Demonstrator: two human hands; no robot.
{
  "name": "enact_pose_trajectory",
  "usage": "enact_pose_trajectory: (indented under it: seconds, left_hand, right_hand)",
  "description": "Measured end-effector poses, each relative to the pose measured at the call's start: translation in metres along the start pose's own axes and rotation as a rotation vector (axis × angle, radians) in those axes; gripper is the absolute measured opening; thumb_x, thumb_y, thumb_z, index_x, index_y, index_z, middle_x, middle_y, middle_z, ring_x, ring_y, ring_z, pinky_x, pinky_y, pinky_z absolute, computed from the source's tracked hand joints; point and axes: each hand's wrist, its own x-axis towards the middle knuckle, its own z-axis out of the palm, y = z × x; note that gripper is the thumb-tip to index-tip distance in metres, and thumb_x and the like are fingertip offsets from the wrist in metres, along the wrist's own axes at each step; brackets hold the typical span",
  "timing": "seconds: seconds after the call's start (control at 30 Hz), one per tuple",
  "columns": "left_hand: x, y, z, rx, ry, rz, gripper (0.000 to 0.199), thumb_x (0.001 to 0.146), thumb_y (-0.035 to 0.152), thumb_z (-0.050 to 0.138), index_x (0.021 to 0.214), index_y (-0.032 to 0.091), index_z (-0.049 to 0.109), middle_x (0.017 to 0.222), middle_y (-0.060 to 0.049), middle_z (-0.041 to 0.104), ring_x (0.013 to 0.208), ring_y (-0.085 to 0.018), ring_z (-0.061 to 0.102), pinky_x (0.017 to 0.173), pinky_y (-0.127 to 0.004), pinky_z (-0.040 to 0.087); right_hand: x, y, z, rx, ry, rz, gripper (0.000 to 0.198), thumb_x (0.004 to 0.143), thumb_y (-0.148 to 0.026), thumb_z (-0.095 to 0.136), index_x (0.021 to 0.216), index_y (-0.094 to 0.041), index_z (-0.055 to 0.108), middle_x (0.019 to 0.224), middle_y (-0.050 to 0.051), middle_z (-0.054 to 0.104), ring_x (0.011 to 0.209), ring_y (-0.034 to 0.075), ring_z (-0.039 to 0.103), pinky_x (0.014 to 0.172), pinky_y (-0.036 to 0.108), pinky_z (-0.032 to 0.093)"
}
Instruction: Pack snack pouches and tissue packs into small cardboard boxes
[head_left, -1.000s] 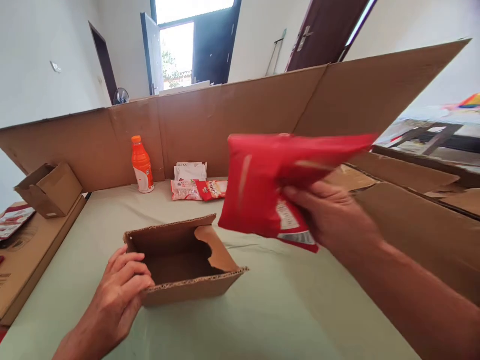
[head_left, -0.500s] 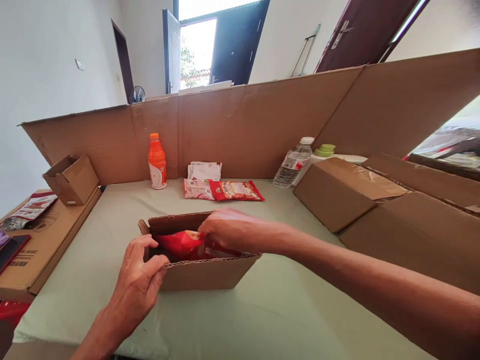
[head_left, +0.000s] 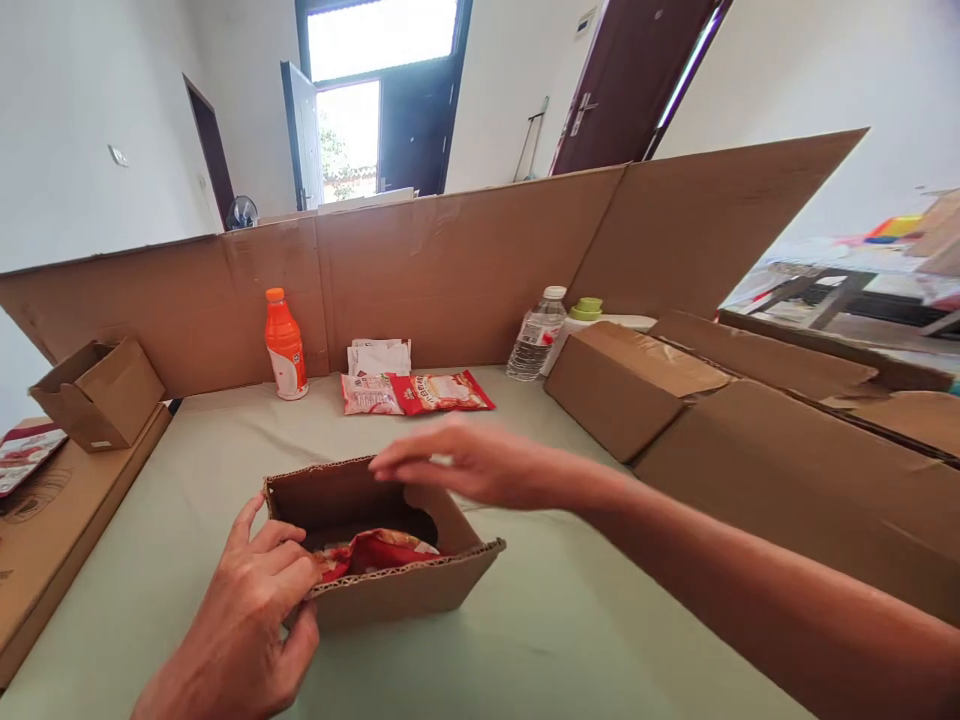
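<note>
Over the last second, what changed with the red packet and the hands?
The right hand carried the red packet down into the small open box, released it, and now hovers empty above. The left hand stayed on the box's left corner; the orange bottle is unmoved.

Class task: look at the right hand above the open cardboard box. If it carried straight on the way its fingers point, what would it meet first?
The right hand points leftward above the open box. Straight on looks free across the table; depth is uncertain.
</note>
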Motion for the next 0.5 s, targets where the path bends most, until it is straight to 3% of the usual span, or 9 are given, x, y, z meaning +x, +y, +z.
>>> enact_pose_trajectory:
  seconds: [0.1,0.17,0.27,0.33,0.4,0.5]
  left_hand:
    - [-0.003,-0.005,0.005,0.013,0.036,0.023,0.029,0.076,0.005,0.050,0.093,0.026,0.061,0.081,0.001,0.073,0.096,-0.026,0.069,0.119,-0.069,0.031]
    - [-0.005,-0.009,0.009,0.044,0.043,0.061,0.032,0.075,0.005,0.051,0.097,0.026,0.061,0.086,0.001,0.075,0.096,-0.025,0.070,0.120,-0.066,0.032]
    - [-0.007,-0.012,0.015,0.091,0.072,0.073,0.033,0.074,0.004,0.052,0.097,0.026,0.063,0.088,0.001,0.076,0.096,-0.024,0.070,0.122,-0.063,0.032]
    - [-0.008,-0.013,0.019,0.121,0.112,0.058,0.032,0.076,0.002,0.050,0.093,0.026,0.063,0.085,0.003,0.077,0.094,-0.022,0.071,0.124,-0.060,0.030]
    - [-0.008,-0.013,0.021,0.147,0.117,0.052,0.031,0.078,0.000,0.049,0.088,0.027,0.061,0.082,0.006,0.076,0.092,-0.021,0.071,0.124,-0.056,0.029]
    - [-0.007,-0.009,0.018,0.143,0.084,0.032,0.029,0.076,0.001,0.049,0.086,0.027,0.059,0.082,0.006,0.077,0.093,-0.021,0.072,0.123,-0.057,0.031]
  right_hand:
    - [-0.011,0.061,-0.029,-0.199,0.280,0.243,0.039,0.102,-0.038,0.043,0.119,-0.020,0.073,0.110,0.005,0.078,0.096,0.019,0.071,0.085,0.029,0.054]
    - [-0.009,0.110,-0.033,-0.401,0.324,0.440,0.036,0.097,-0.028,0.049,0.124,-0.019,0.071,0.120,0.009,0.075,0.104,0.025,0.069,0.089,0.035,0.053]
    - [0.000,0.178,-0.016,-0.515,0.332,0.566,0.055,0.079,-0.008,0.061,0.134,-0.008,0.064,0.140,0.024,0.062,0.125,0.038,0.059,0.099,0.048,0.048]
    - [0.008,0.212,0.001,-0.553,0.349,0.599,0.062,0.074,0.000,0.062,0.136,-0.004,0.061,0.147,0.029,0.054,0.134,0.040,0.051,0.104,0.051,0.044]
    - [0.015,0.237,0.014,-0.570,0.371,0.624,0.051,0.081,-0.002,0.061,0.133,-0.005,0.062,0.145,0.028,0.056,0.135,0.038,0.050,0.107,0.052,0.042]
    - [0.021,0.261,0.020,-0.555,0.404,0.675,0.028,0.096,-0.021,0.061,0.123,-0.011,0.066,0.130,0.016,0.066,0.126,0.030,0.058,0.108,0.051,0.044]
